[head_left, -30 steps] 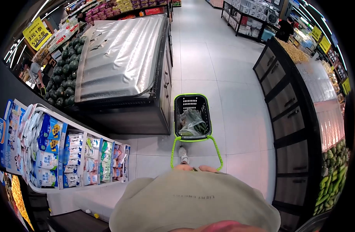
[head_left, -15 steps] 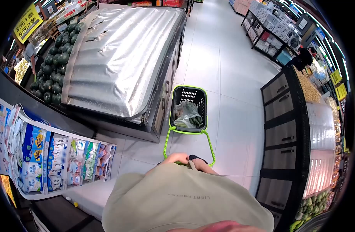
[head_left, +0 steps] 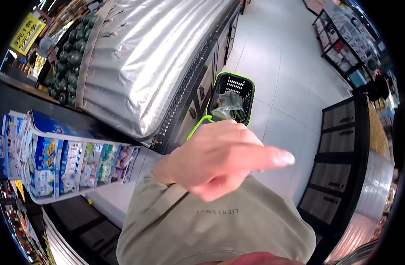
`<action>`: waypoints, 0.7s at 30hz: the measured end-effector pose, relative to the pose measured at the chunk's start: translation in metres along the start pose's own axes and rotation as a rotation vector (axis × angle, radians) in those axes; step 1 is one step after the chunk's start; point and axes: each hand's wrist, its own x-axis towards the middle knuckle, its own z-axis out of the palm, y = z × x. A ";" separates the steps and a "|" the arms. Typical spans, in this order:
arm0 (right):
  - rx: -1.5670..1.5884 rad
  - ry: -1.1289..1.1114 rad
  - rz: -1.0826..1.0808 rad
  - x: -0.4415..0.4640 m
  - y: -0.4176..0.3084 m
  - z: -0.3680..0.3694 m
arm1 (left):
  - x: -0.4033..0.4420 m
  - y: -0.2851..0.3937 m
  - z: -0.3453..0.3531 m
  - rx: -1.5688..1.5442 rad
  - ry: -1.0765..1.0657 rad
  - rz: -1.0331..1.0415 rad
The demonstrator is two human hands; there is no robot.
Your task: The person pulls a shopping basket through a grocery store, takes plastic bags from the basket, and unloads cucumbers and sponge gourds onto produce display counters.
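My left hand [head_left: 215, 157] is raised in front of my chest, close to the camera. One finger stretches to the right while the others look loosely curled, and nothing shows in them. Behind it on the floor stands a black shopping basket [head_left: 242, 84] with a bright green rim. Inside lies a clear plastic bag [head_left: 229, 104] with green produce. Part of the basket's green handle [head_left: 198, 128] shows at the left; my left hand covers the rest. My right hand is hidden.
A counter under a silver cover [head_left: 136, 75] stands at the left, beside dark green round produce [head_left: 70, 62]. A rack of packets [head_left: 79, 168] stands nearer. Dark cabinets [head_left: 335, 163] line the right side. A person in dark clothes [head_left: 374, 88] is farther back there.
My left hand has come up from the handle area towards the camera, one finger now extended. My right hand has gone out of sight. The view has shifted, so the basket appears higher and farther right.
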 end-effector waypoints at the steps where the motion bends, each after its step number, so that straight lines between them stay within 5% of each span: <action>1: 0.000 -0.023 -0.007 0.010 0.007 -0.005 | 0.009 0.003 -0.008 -0.010 -0.027 0.086; 2: 0.001 -0.044 -0.011 0.019 0.014 -0.011 | 0.018 0.012 -0.001 0.213 0.143 0.170; 5: 0.018 -0.094 -0.007 0.047 0.031 -0.034 | 0.037 0.002 0.004 0.201 0.373 0.132; 12: 0.076 0.064 0.038 0.064 0.047 -0.126 | 0.067 -0.052 -0.038 0.136 0.404 -0.191; 14: 0.008 -0.035 -0.001 0.062 0.045 -0.170 | 0.074 -0.081 -0.061 0.165 0.231 -0.231; 16: -0.067 -0.090 -0.095 0.082 0.023 -0.214 | 0.065 -0.137 -0.060 0.061 0.330 -0.159; 17: -0.111 -0.007 -0.034 0.086 0.004 -0.228 | 0.073 -0.179 -0.061 0.186 0.304 0.134; 18: -0.153 0.063 0.038 0.083 -0.009 -0.237 | 0.066 -0.222 -0.075 0.090 -0.026 -0.053; 19: -0.187 0.116 0.120 0.072 -0.022 -0.236 | 0.061 -0.265 -0.059 0.042 0.147 -0.155; 20: -0.230 0.173 0.191 0.071 -0.028 -0.240 | 0.053 -0.296 -0.052 0.067 0.068 -0.455; 21: -0.203 0.264 -0.066 0.098 0.032 -0.227 | 0.027 -0.346 -0.035 0.121 0.004 -0.658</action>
